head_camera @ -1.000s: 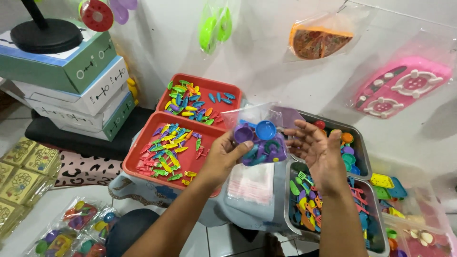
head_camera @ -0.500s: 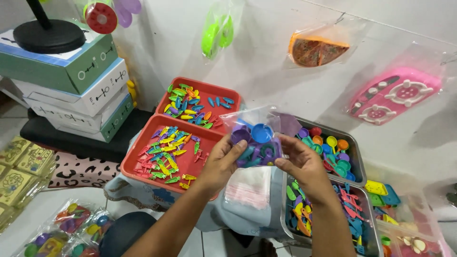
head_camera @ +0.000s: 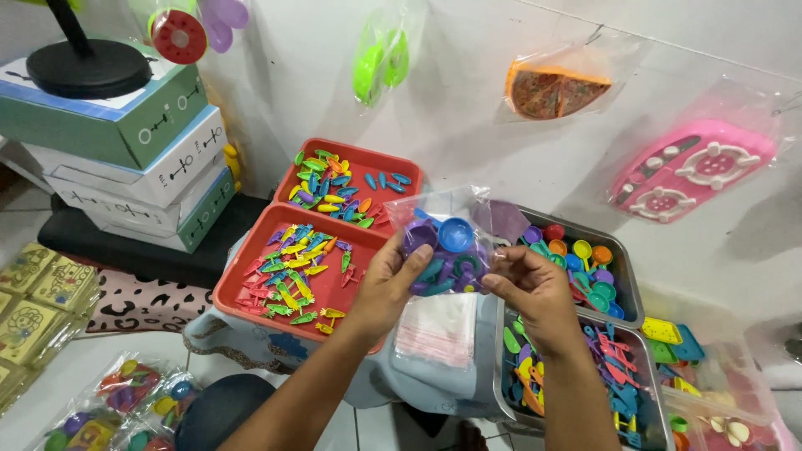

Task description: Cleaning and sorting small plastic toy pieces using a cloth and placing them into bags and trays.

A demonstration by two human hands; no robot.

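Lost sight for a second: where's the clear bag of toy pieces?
Head view, centre: clear bag is held between left hand and right hand, above the stack of empty bags.

A small clear plastic bag (head_camera: pixel 447 242) is held up between both hands, above the gap between the red trays and the metal trays. It is packed with little toy dishes: a purple cup and a blue round bowl near the top, teal and purple pieces below. Its crumpled open top points upward.
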